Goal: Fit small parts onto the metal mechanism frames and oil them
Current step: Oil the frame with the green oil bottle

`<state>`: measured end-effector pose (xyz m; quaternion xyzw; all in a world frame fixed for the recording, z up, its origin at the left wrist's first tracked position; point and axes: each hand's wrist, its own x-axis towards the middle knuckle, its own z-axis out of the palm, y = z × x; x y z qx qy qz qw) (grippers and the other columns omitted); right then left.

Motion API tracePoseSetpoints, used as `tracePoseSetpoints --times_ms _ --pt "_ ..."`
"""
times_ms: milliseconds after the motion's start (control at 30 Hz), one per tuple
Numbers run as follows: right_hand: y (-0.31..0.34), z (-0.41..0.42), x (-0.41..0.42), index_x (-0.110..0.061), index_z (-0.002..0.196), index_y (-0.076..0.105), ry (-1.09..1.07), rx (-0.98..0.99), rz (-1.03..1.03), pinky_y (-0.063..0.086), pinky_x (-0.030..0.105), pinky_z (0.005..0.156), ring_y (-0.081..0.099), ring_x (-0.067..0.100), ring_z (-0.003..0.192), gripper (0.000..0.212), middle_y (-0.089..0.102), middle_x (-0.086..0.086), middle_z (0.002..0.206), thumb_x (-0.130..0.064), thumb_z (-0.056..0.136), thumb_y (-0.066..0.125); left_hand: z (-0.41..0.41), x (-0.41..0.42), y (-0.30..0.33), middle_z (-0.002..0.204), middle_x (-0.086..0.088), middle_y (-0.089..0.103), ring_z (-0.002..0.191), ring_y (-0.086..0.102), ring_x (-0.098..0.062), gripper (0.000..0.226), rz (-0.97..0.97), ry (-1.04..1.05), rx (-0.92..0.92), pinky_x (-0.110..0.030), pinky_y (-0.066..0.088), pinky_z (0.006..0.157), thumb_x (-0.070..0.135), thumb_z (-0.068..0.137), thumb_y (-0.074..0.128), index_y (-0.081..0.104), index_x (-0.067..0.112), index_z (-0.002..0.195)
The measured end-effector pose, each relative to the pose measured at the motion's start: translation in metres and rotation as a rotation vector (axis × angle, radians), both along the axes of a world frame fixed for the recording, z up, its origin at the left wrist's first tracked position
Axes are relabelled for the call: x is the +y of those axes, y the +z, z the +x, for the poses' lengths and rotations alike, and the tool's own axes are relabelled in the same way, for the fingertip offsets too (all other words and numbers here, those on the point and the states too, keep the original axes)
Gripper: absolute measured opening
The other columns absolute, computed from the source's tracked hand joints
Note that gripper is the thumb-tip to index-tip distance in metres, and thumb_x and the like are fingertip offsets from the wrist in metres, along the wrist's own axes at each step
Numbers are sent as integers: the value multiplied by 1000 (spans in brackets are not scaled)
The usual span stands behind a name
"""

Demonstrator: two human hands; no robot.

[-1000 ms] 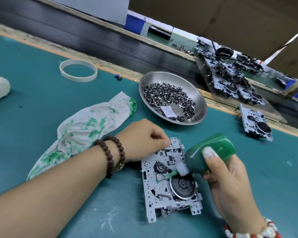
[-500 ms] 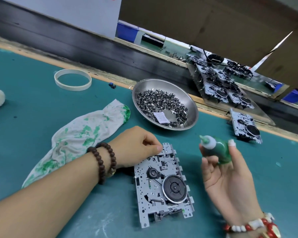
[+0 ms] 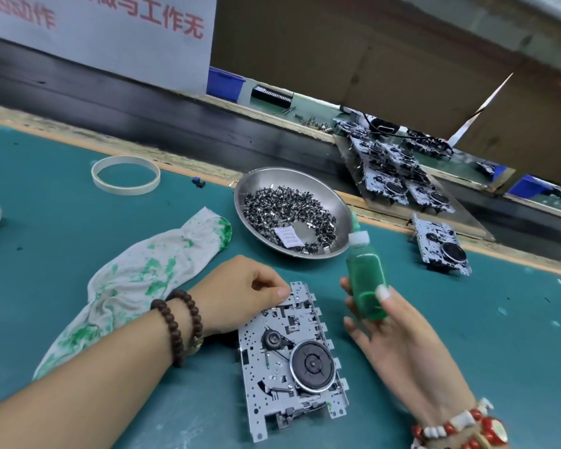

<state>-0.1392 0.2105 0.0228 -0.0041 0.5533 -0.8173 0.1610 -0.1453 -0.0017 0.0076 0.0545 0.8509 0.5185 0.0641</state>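
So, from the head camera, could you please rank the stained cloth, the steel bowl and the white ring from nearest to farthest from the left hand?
1. Stained cloth, just left of the left hand.
2. Steel bowl, beyond it, to the right.
3. White ring, far back left.

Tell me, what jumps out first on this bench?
The green oil bottle, held nozzle-up in the right hand, beside the metal frame that the left hand steadies. Behind them sits a steel bowl of tiny parts, and to the left a green-stained rag.

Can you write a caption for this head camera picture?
Left hand steadies metal frame; right hand holds green oil bottle.
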Motion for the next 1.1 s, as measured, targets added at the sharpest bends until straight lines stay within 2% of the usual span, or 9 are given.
tracePoseSetpoints --times_ms 67,233,367,533,667,867,967,1033,1100 --pt "-3 0 -2 -13 106 63 50 90 92 53 19 68 63 5 83 37 69 3 106 -9 69 69 0 0 0 76 19 68 63 55 12 13 8 -4 1 -8 44 71 28 85 63 67 31 74" --pt "-11 -3 -1 -16 112 55 1 284 318 48 15 81 61 8 99 57 68 -5 105 -22 62 79 0 0 0 72 23 66 62 55 14 17 -12 -14 8 -4 42 67 28 86 62 66 34 71" --pt "-16 -3 1 -18 108 50 -7 324 398 48 12 77 62 4 100 48 67 -17 98 -18 64 70 0 -1 -1 71 22 65 62 54 15 17 4 -15 23 0 40 65 25 86 62 66 32 71" --pt "-18 -6 2 -19 106 51 -30 380 567 49 11 74 65 0 91 39 70 -16 102 0 77 68 0 -1 -1 75 17 68 61 55 13 14 18 -25 25 -2 40 61 22 87 61 70 24 77" --pt "-19 -6 0 -27 100 53 -18 411 789 49 21 85 65 3 94 38 69 -19 100 -9 75 75 1 -1 -1 87 9 73 78 63 1 13 25 -10 22 -8 44 73 22 87 61 73 17 85" --pt "-13 0 -5 -34 101 48 -28 419 980 44 28 94 58 3 103 42 64 -18 106 -23 73 78 9 0 4 82 14 70 70 60 7 13 55 6 12 -7 44 74 18 87 61 70 25 78" --pt "-5 14 3 -38 108 44 -34 387 907 38 17 94 45 -3 114 46 50 -26 118 -18 78 72 20 -1 15 79 12 72 75 63 1 14 96 9 6 -14 47 78 20 87 61 71 25 77" --pt "2 36 16 -33 108 48 -80 331 788 43 11 81 52 3 108 37 58 -23 112 -10 84 65 32 1 24 81 14 72 77 65 0 14 118 -9 13 -17 49 78 24 86 62 72 25 78" --pt "11 66 25 -21 105 58 -46 208 582 51 16 70 64 15 91 28 70 -10 99 -16 80 70 45 8 32 81 13 72 78 65 -2 15 132 -37 34 -19 49 78 24 85 62 73 26 76"
